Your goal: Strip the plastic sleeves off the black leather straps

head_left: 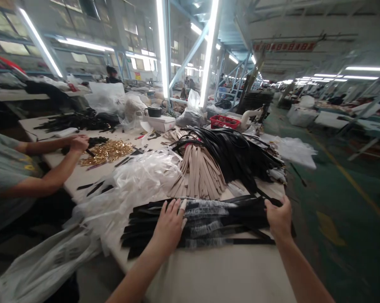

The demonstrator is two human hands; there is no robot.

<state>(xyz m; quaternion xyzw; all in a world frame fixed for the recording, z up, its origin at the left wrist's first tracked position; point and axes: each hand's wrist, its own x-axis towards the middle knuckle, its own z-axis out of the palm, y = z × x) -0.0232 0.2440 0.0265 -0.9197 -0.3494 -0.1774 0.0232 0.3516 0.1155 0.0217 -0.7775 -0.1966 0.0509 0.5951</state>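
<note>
A bundle of black straps [205, 223], partly sleeved in clear plastic, lies across the near part of the white work table [221, 277]. My left hand [169, 223] rests on it with fingers spread, and a white strip shows on one finger. My right hand [280, 216] curls over the bundle's far right end and grips it. Just beyond the bundle fans a pile of beige straps [198, 168]. Long black strips [230, 155] are heaped behind and to the right of those. Loose white plastic film [130, 181] lies left of my left hand.
A seated co-worker's hands [79, 143] work beside gold metal fittings [106, 152] on the left. Further along the table stand a red basket [225, 122] and a white box [160, 123]. The table's right edge drops to a green floor [344, 198] with a yellow line.
</note>
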